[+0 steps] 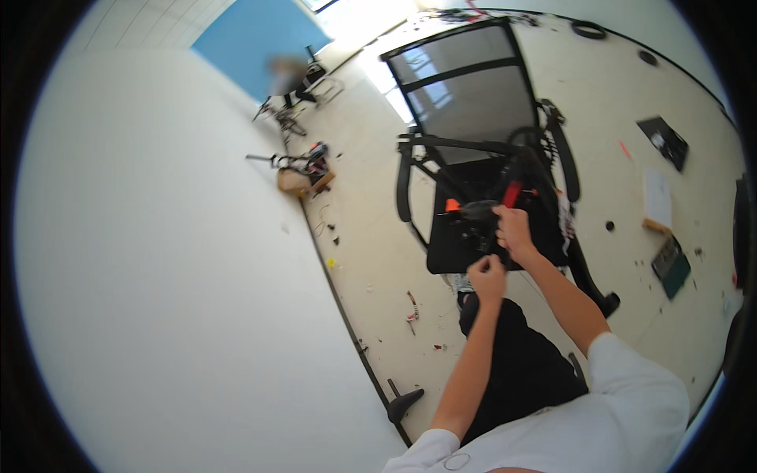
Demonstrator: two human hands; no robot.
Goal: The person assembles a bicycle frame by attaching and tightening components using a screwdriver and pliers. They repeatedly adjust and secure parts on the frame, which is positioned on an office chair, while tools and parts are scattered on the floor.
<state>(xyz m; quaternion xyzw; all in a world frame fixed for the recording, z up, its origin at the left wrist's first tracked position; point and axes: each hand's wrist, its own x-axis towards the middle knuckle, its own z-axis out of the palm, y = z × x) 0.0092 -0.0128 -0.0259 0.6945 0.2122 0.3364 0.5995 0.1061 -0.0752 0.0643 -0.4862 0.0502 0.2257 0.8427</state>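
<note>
In front of me stands a black office chair [465, 87] with a mesh back. A black tubular frame [473, 145], which looks like part of a bicycle, rests across its seat. A red part [512, 192] and an orange piece [452, 205] show among the dark tubes. My right hand [514, 232] is closed beside the red part, its fingers curled at a dark piece too blurred to name. Lower and slightly left, my left hand [487, 277] is closed in a pinch near the seat's front edge. What lies between its fingers is hidden.
A bicycle saddle [404, 404] lies by the left wall. Farther along it are a cardboard box [295, 183] with parts and a blurred person [286, 76]. To the right lie a white box [658, 200], a dark green case [672, 268], a black panel [665, 142] and a tyre [588, 30].
</note>
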